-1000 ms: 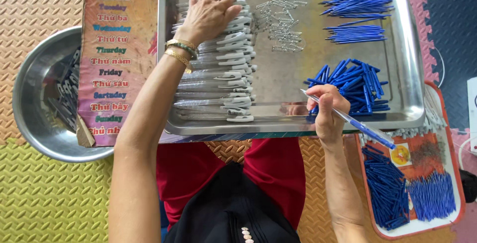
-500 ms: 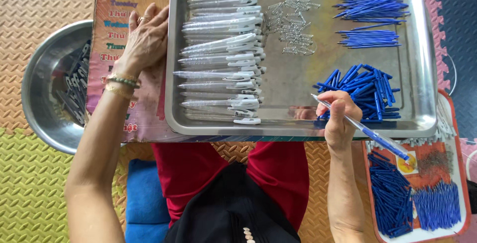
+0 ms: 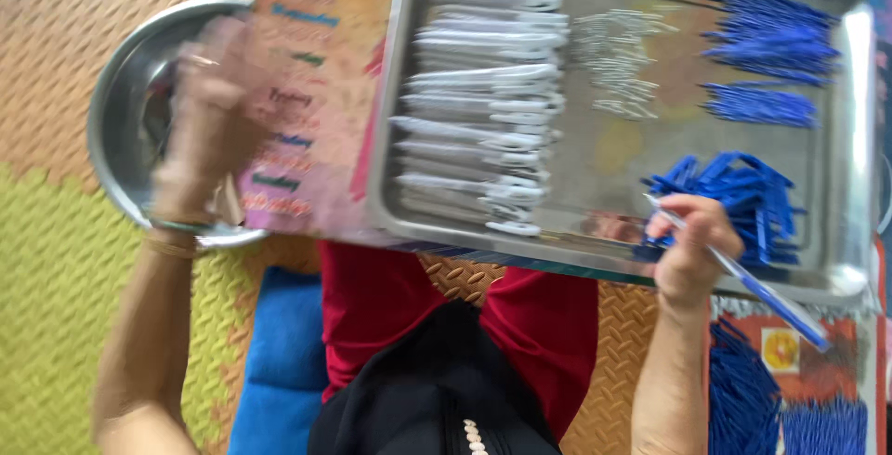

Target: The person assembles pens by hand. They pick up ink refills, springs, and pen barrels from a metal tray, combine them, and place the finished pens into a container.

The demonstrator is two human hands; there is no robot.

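head view, largest first: foam puzzle floor mat (image 3: 56, 306) in orange and yellow-green, soft for floor sitting. big steel tray (image 3: 850, 148) at the lap, parts sorted in groups within easy reach. round steel bowl (image 3: 116, 92) left of it. left hand (image 3: 209, 106) blurred over the bowl, grip unclear. right hand (image 3: 692, 246) pinched around a blue-and-clear pen (image 3: 743, 278), by the blue caps (image 3: 734, 199).

Orange and yellow foam floor mats (image 3: 56, 260)

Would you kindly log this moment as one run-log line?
left hand: blurred, over steel bowl | right hand: holds blue pen at steel tray edge | tray: white barrels, blue parts
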